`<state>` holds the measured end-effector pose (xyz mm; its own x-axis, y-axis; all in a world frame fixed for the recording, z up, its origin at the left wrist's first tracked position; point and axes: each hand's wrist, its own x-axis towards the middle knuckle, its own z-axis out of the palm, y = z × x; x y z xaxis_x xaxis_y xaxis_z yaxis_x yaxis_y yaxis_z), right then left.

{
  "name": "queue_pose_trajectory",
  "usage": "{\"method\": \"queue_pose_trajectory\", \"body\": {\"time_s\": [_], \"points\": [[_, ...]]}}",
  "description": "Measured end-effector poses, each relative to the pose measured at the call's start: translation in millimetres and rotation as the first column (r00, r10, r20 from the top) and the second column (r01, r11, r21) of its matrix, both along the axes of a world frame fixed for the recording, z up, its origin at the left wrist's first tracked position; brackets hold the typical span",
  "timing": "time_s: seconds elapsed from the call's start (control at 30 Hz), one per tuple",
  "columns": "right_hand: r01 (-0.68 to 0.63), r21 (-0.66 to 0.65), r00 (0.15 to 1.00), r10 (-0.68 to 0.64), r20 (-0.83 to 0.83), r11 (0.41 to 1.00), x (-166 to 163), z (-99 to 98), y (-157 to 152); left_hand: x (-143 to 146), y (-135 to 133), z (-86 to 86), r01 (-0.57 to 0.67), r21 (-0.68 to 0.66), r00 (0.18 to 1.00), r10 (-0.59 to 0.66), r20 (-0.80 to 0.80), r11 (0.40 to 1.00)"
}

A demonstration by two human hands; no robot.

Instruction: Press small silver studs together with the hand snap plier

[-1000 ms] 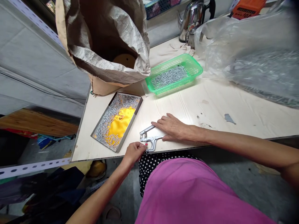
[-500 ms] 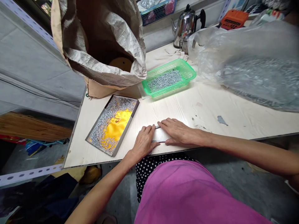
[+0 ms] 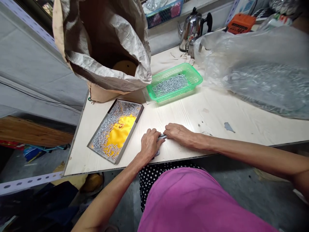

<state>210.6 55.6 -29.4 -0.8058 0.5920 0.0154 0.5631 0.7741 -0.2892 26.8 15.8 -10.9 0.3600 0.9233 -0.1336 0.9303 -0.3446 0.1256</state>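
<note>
On the table's near edge, my left hand (image 3: 150, 143) and my right hand (image 3: 178, 132) face each other with curled fingers. Between them they hold a narrow grey metal-looking strip (image 3: 162, 136), its ends hidden by the fingers. A small greyish piece (image 3: 157, 153) shows partly beneath my left hand; its kind I cannot make out. To the left lies a shallow tray (image 3: 129, 140) with many small silver screw-like pieces (image 3: 101, 141) spread around a bare yellow patch (image 3: 120, 132). Beyond my hands, a green plastic basket (image 3: 177, 95) contains more of these silver pieces.
A large open woven sack (image 3: 103, 77) stands at the back left. A clear plastic bag (image 3: 263, 77) of metallic pieces lies at the right. Behind are a steel kettle (image 3: 193, 29) and an orange box (image 3: 241, 23). A grey scrap (image 3: 229, 127) lies on the table (image 3: 251, 129).
The two grey edges that lay apart between my hands now show as one narrow strip. My fingers have gone from lying flat to curled around it.
</note>
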Motion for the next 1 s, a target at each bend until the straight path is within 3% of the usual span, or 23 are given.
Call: {"method": "queue_pose_trajectory", "body": {"time_s": [0.2, 0.3, 0.43, 0.6, 0.7, 0.77, 0.83, 0.93, 1.0], "points": [[-0.082, -0.030, 0.993, 0.079, -0.093, 0.996, 12, 4.1, 16, 7, -27, -7.3, -0.054, 0.139, 0.998, 0.048, 0.047, 0.989], [-0.042, -0.031, 0.995, 0.039, -0.095, 0.999, 9, -1.3, 26, 16, -53, -18.4, 0.003, 0.217, 0.992, -0.029, 0.120, 0.976], [0.013, 0.025, 0.999, -0.011, -0.049, 1.000, -1, -6.2, 46, 26, -75, -28.1, 0.083, 0.157, 0.964, -0.119, 0.238, 0.984], [0.022, 0.070, 1.000, -0.021, -0.005, 0.997, -22, 10.1, 59, 27, -76, -31.7, 0.075, 0.091, 0.938, -0.101, 0.332, 0.993], [-0.158, 0.153, 0.987, 0.160, -0.005, 0.976, -47, 22.0, 37, 27, -76, -33.5, 0.080, 0.093, 0.927, -0.108, 0.359, 0.992], [-0.371, 0.171, 0.925, 0.380, -0.019, 0.913, -65, 24.8, 15, 28, -82, -31.5, 0.092, 0.097, 0.916, -0.122, 0.382, 0.991], [-0.511, 0.182, 0.853, 0.522, -0.016, 0.840, -80, 22.8, -3, 28, -94, -24.3, 0.180, 0.128, 0.882, -0.218, 0.417, 0.975], [-0.588, 0.216, 0.795, 0.607, -0.025, 0.779, -93, 15.4, -13, 19, -115, -4.3, 0.348, 0.310, 0.763, -0.459, 0.454, 0.885], [-0.604, 0.226, 0.771, 0.632, -0.077, 0.764, -96, 11.0, -11, 1, -121, 12.1, 0.287, 0.483, 0.727, -0.516, 0.453, 0.827]]}}
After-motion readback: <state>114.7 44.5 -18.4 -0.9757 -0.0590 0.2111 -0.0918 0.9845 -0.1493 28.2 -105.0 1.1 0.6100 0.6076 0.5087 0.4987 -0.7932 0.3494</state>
